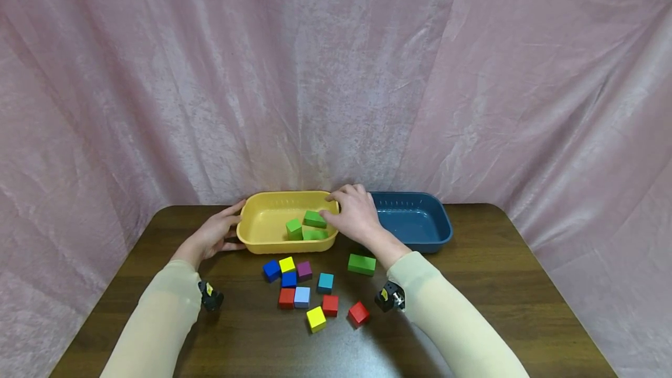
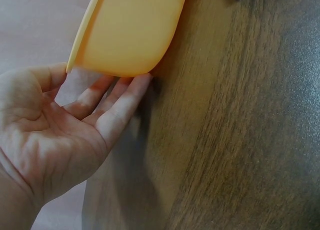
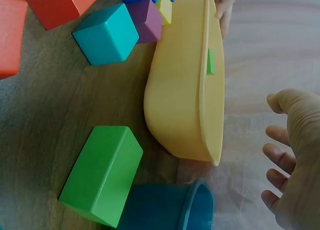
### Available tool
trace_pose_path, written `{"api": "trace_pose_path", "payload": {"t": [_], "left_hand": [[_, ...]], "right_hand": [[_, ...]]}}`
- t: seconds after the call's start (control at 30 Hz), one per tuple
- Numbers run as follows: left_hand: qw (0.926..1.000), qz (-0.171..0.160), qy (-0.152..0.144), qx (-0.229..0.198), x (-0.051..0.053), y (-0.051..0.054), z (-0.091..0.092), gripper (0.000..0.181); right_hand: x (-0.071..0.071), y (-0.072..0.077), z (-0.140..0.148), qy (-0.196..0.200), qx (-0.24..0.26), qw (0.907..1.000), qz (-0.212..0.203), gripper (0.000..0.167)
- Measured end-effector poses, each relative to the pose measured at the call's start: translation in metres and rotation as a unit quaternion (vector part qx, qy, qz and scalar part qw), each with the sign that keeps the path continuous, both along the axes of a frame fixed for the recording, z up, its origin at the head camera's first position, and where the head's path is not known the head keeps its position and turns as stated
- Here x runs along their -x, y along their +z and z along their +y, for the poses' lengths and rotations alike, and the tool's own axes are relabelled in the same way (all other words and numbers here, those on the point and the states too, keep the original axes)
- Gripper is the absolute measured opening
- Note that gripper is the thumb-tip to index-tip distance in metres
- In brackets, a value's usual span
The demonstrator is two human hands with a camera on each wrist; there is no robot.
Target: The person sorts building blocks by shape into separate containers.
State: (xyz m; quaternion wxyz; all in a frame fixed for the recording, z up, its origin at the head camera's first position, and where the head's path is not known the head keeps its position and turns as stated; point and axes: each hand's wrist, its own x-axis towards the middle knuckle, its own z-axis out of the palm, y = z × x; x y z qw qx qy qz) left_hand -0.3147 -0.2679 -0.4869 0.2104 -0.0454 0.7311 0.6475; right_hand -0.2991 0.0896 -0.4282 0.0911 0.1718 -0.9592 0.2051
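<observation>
A yellow tray point(image 1: 252, 247) stands at the back of the table with green blocks point(image 1: 294, 229) inside. My left hand point(image 1: 215, 233) touches its left end from outside, and in the left wrist view the fingers point(image 2: 120, 113) lie fairly straight against the tray's end wall point(image 2: 135, 35). Above the tray's right end is my right hand point(image 1: 357, 214), thumb and fingers spread apart. In the right wrist view that hand point(image 3: 302, 155) has nothing between its loosely bent fingers. A longer green block point(image 1: 361, 264) lies on the table below the right wrist.
A dark blue tray point(image 1: 415, 244) stands close on the yellow tray's right, partly hidden by my right hand. Several small cubes are scattered in front: a purple one point(image 1: 304, 270), a teal one point(image 1: 325, 282), a red one point(image 1: 359, 314), a yellow one point(image 1: 316, 319). Pink curtain point(image 1: 336, 74) hangs behind.
</observation>
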Motion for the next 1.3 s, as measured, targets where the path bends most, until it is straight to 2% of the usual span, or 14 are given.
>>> {"api": "trace_pose_path", "payload": {"t": [0.23,0.67,0.83,1.3], "left_hand": [[1.0000,-0.001,-0.008,-0.001,0.000,0.001,0.000,0.061],[1.0000,-0.006,-0.002,-0.001,0.002,0.001,0.001,0.062],[1.0000,0.003,-0.008,0.003,0.003,0.000,0.001,0.061],[1.0000,-0.004,-0.001,-0.001,0.004,-0.004,0.000,0.061]], "right_hand": [[-0.002,0.002,0.009,0.006,0.014,0.9998,0.013,0.043],[-0.013,0.013,0.024,0.013,0.046,0.9985,0.026,0.039],[-0.019,0.019,0.033,0.014,0.052,0.9978,0.039,0.039],[-0.041,0.029,0.057,0.027,0.054,0.9951,0.078,0.038]]}}
